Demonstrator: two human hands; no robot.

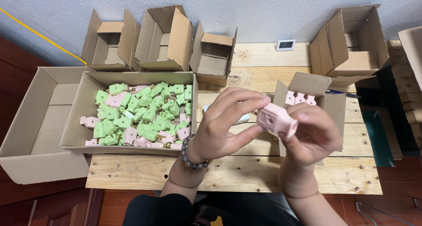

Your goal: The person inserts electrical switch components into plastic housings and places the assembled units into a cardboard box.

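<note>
A pink plastic plug adapter [277, 119] is held up over the wooden table [246, 169] by both hands. My left hand [226, 125], with a bead bracelet on the wrist, pinches its left end with fingertips and thumb. My right hand [313, 136] grips its right end. To the left lies a shallow cardboard box [83, 107] filled with several green and pink adapters [145, 114]. Behind my right hand stands a small open box [307, 87] with pink adapters [300, 98] set in a row.
Three open cardboard boxes [165, 37] stand along the back wall at left and a larger one [351, 39] at back right. A big box [30, 120] sits at far left. A small white display device [285, 45] lies on the table's back.
</note>
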